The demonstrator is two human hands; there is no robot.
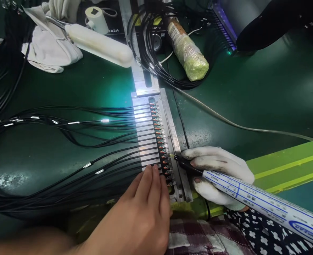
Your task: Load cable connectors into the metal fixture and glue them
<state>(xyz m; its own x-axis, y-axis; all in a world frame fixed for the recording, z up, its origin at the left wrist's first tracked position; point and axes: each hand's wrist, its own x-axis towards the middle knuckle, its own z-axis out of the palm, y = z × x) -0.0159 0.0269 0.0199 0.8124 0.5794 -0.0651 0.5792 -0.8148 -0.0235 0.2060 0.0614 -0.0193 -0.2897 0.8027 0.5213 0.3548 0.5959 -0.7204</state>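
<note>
Nearest me, at the bottom centre, I have the bare left hand (148, 209) with its fingers pressed together at the lower end of the metal fixture (148, 156), probably to steady it and the cables; whether they pinch anything I cannot tell. Just right of it, my gloved right hand (224, 164) pinches the white-and-blue tube (262, 205) near its black nozzle (189, 166), a grip I judge meant for fine aim, as the nozzle points left at the row of connectors (160, 138). The fixture stands at centre frame, its slots apparently spacing the black cables (98, 122), which run off left and limit travel there. Its raised right edge is what I must clear; beyond that, green tabletop (233, 102) gives me swinging room up to the pale cord (233, 124). Farther off, a white handle (100, 44) at upper left and a plastic-wrapped roll (189, 53) at upper centre-right flank the coiled cables (145, 46), crowding the far end.
</note>
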